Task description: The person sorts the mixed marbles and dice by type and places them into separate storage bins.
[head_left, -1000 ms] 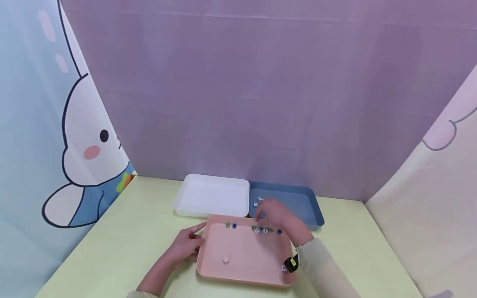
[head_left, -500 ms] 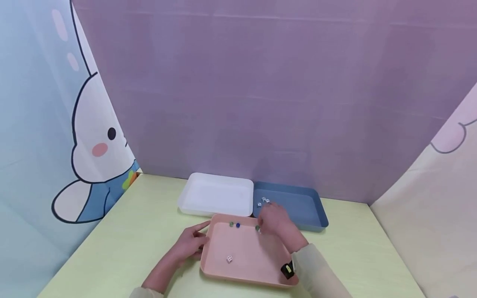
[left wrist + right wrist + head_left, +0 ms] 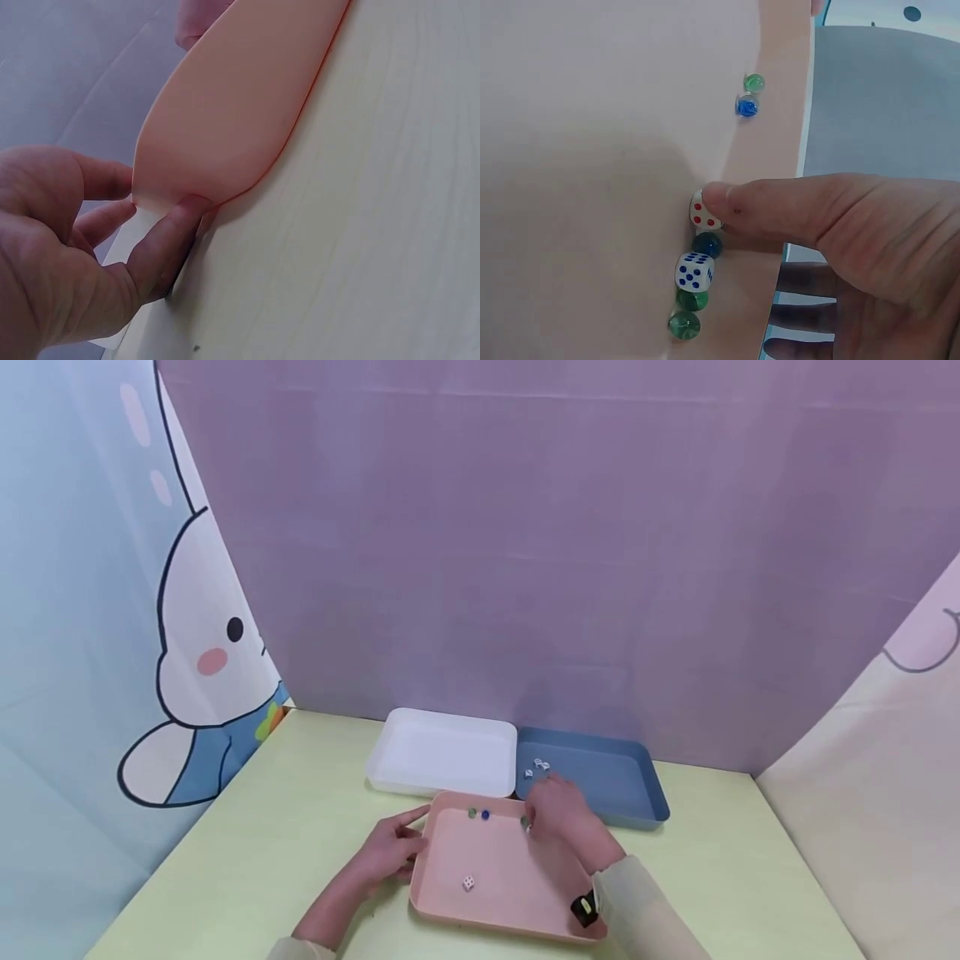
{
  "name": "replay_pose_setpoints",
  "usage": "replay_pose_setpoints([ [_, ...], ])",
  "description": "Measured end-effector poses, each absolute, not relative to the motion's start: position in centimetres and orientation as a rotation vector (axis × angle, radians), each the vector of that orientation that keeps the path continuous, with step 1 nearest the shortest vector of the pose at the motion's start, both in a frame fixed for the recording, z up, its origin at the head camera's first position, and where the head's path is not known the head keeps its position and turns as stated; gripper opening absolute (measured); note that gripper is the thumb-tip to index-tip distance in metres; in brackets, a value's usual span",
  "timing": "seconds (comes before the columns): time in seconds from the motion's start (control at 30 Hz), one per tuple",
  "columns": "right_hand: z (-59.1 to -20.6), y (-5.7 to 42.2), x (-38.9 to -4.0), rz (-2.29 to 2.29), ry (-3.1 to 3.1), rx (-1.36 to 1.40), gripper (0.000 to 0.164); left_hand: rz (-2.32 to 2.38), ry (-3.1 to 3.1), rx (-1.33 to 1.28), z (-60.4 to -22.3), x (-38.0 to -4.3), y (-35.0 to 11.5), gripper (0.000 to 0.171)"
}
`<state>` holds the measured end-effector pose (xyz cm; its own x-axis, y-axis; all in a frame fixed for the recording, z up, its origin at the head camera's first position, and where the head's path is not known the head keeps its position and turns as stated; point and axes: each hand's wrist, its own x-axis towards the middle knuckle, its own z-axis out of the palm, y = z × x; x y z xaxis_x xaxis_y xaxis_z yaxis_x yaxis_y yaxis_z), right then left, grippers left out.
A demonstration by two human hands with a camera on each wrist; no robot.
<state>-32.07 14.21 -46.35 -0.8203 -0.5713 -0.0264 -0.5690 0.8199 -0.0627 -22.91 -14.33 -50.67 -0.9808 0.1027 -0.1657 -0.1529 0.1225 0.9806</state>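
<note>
My left hand (image 3: 388, 849) holds the left wall of the pink tray (image 3: 495, 856) near its far corner, thumb against the outer wall (image 3: 225, 127). Over the tray's far side, my right hand (image 3: 558, 810) pinches a white die with red dots (image 3: 697, 212) at the head of a row; its index finger is hidden behind the thumb. Along that row are a dark blue marble (image 3: 707, 244), a die with blue dots (image 3: 695, 271) and green marbles (image 3: 684, 325). A green marble (image 3: 754, 82) and a blue marble (image 3: 747, 106) lie apart. Another die (image 3: 468, 883) sits near the tray's front left.
Behind the pink tray stand a white tray (image 3: 446, 752) on the left and a blue tray (image 3: 600, 777) on the right. Three small dice (image 3: 537, 763) lie in the blue tray's left part. A purple curtain (image 3: 480, 543) hangs behind the table (image 3: 247, 860).
My right hand has come down from above the pink tray's far rim onto the row of dice and marbles. Three dice now show in the blue tray. The left hand keeps its hold.
</note>
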Motion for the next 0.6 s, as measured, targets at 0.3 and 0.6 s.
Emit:
replay_pose_setpoints([
  [0.3,-46.70,13.81,-32.11,-0.040,2.974,-0.900,0.051,1.965,2.191,-0.068,-50.65,-22.66,-14.10,0.059],
  [0.6,-46.32,13.80,-32.21,-0.131,2.925,-0.953,0.050,1.962,2.201,-0.050,-50.85,-23.01,-14.14,0.058],
])
